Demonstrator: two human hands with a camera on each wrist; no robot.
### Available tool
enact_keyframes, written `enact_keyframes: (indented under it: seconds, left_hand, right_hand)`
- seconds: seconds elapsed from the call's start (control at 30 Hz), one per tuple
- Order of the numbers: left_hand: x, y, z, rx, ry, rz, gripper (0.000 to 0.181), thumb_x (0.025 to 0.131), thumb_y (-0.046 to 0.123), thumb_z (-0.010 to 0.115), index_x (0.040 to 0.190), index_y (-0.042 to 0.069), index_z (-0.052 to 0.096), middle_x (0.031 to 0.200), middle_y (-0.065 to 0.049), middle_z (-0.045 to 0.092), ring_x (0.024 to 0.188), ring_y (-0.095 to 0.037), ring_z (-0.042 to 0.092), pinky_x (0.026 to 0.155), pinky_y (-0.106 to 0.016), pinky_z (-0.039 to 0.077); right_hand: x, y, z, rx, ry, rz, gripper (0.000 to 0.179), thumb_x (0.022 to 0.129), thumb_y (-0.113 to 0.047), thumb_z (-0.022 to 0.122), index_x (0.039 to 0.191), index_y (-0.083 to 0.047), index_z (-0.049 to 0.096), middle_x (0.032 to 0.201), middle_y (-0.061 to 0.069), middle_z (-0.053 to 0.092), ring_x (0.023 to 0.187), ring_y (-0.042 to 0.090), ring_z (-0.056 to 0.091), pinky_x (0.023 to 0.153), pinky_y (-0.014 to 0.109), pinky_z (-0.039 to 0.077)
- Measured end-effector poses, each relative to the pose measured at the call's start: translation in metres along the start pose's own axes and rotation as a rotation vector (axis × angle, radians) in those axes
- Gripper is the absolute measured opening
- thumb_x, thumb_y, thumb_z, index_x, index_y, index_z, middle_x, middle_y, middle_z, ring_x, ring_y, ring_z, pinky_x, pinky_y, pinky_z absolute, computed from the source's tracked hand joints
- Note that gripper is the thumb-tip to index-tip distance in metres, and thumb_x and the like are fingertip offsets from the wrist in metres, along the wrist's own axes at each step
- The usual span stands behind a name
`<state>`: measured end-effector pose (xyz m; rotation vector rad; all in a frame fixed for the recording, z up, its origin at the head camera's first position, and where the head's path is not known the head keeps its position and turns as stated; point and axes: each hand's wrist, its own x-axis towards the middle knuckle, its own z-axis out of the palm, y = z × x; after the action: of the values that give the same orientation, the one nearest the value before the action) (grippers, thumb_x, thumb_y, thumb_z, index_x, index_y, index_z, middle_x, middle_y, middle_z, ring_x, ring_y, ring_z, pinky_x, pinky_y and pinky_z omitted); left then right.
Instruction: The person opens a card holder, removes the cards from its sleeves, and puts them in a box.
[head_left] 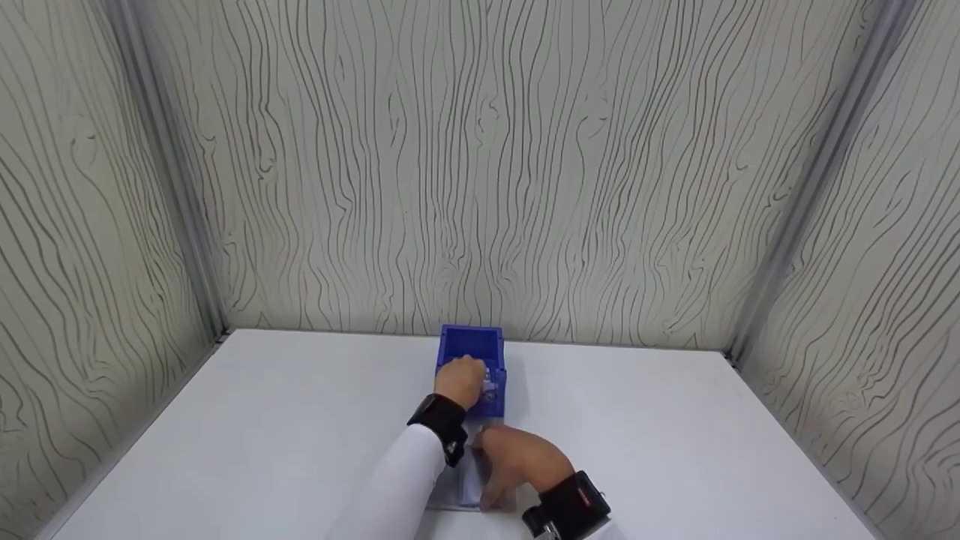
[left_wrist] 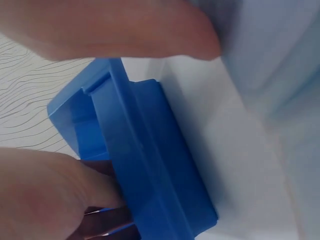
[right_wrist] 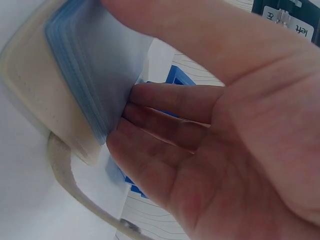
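Observation:
My left hand [head_left: 459, 381] reaches over the front wall of a blue plastic bin [head_left: 491, 408]. Its fingers dip inside, and the bin wall hides their tips. Small clear and whitish items [head_left: 489, 388] lie in the bin beside the hand. Closer to me, a card album [right_wrist: 37, 82] with a beige cover lies open, its stack of clear bluish plastic sleeves [right_wrist: 107, 55] showing. My right hand [head_left: 525, 459] spans these sleeves, thumb on one edge and fingertips [right_wrist: 116, 137] at the other, holding them between.
A beige strap [right_wrist: 62, 162] with a metal snap trails from the album. The white table [head_left: 255, 435] is bounded by wood-grain-patterned panels [head_left: 480, 165] at the back and sides, with metal posts [head_left: 810, 165] at the corners. Black bands [head_left: 574, 506] circle both wrists.

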<state>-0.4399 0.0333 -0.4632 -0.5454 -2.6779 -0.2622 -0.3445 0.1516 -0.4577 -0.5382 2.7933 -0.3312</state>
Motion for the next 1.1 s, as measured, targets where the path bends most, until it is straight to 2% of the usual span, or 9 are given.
enact_keyframes:
  seconds: [0.2,0.4,0.53,0.7,0.8,0.87,0.97,1.03,1.1]
  left_hand:
    - [-0.001,-0.001,-0.004,-0.003,-0.03,0.006,0.009,0.099,0.003,0.072,0.096,0.002,0.081,0.094,-0.017,0.081,0.085,-0.031,0.08,0.072,-0.045,0.068]
    - [-0.01,-0.003,-0.019,-0.055,-0.025,0.006,0.007,0.098,0.0,0.071,0.095,0.0,0.078,0.093,-0.018,0.08,0.086,-0.034,0.08,0.073,-0.047,0.067]
    - [-0.024,-0.006,-0.034,-0.065,0.013,-0.003,0.004,0.093,-0.003,0.073,0.09,0.0,0.074,0.091,-0.02,0.08,0.084,-0.036,0.08,0.071,-0.049,0.066]
    - [-0.051,-0.016,-0.057,-0.096,0.068,-0.025,0.013,0.086,-0.01,0.074,0.082,0.002,0.072,0.085,-0.019,0.078,0.076,-0.037,0.077,0.064,-0.049,0.063]
    - [-0.068,-0.025,-0.061,-0.159,0.042,-0.012,0.019,0.084,-0.013,0.071,0.076,0.005,0.071,0.08,-0.016,0.076,0.07,-0.032,0.075,0.057,-0.046,0.058]
    - [-0.075,-0.034,-0.054,-0.206,-0.023,0.002,0.018,0.083,-0.011,0.073,0.076,0.005,0.073,0.079,-0.013,0.077,0.068,-0.028,0.072,0.057,-0.045,0.056]
    - [-0.08,-0.055,-0.017,-0.234,-0.145,0.027,0.013,0.079,-0.005,0.077,0.087,0.005,0.079,0.085,-0.011,0.079,0.073,-0.025,0.072,0.063,-0.047,0.059]
    - [-0.082,-0.068,0.009,-0.246,-0.223,0.028,0.021,0.076,0.003,0.083,0.097,0.007,0.082,0.092,-0.01,0.08,0.079,-0.024,0.073,0.071,-0.048,0.062]
    - [-0.083,-0.078,0.032,-0.24,-0.266,0.03,0.03,0.074,0.009,0.089,0.103,0.008,0.083,0.097,-0.01,0.081,0.086,-0.025,0.074,0.078,-0.049,0.063]
  right_hand:
    - [0.0,-0.001,-0.001,0.02,-0.002,-0.009,0.047,0.066,-0.024,0.103,0.101,-0.012,0.073,0.085,-0.006,0.064,0.074,0.01,0.055,0.066,0.028,0.051]
    - [0.0,-0.001,0.001,0.015,0.021,-0.029,0.044,0.064,-0.023,0.103,0.093,-0.014,0.07,0.079,-0.007,0.059,0.07,0.009,0.051,0.063,0.026,0.046]
    - [0.0,0.001,0.003,0.007,0.04,-0.042,0.047,0.064,-0.023,0.104,0.097,-0.012,0.072,0.083,-0.007,0.059,0.073,0.009,0.051,0.066,0.026,0.048]
    - [-0.003,0.003,0.002,-0.015,0.061,-0.066,0.059,0.063,-0.023,0.104,0.112,-0.007,0.076,0.092,-0.006,0.061,0.078,0.008,0.053,0.071,0.025,0.051]
    - [-0.004,0.003,0.003,-0.031,0.062,-0.067,0.064,0.064,-0.025,0.104,0.118,-0.006,0.076,0.094,-0.005,0.06,0.08,0.008,0.053,0.074,0.026,0.053]
    - [-0.005,0.003,0.002,-0.035,0.066,-0.06,0.066,0.064,-0.025,0.104,0.12,-0.005,0.076,0.096,-0.005,0.061,0.082,0.008,0.053,0.077,0.027,0.054]
    - [-0.004,0.002,0.002,-0.034,0.068,-0.055,0.068,0.065,-0.027,0.104,0.123,-0.005,0.076,0.097,-0.005,0.062,0.084,0.008,0.054,0.078,0.029,0.055]
    - [-0.004,0.002,0.002,-0.035,0.064,-0.053,0.069,0.066,-0.027,0.103,0.125,-0.006,0.076,0.098,-0.005,0.062,0.084,0.008,0.054,0.079,0.029,0.055]
    - [-0.002,0.002,0.001,-0.038,0.06,-0.049,0.069,0.066,-0.028,0.103,0.126,-0.006,0.076,0.098,-0.004,0.062,0.084,0.009,0.054,0.079,0.029,0.055]
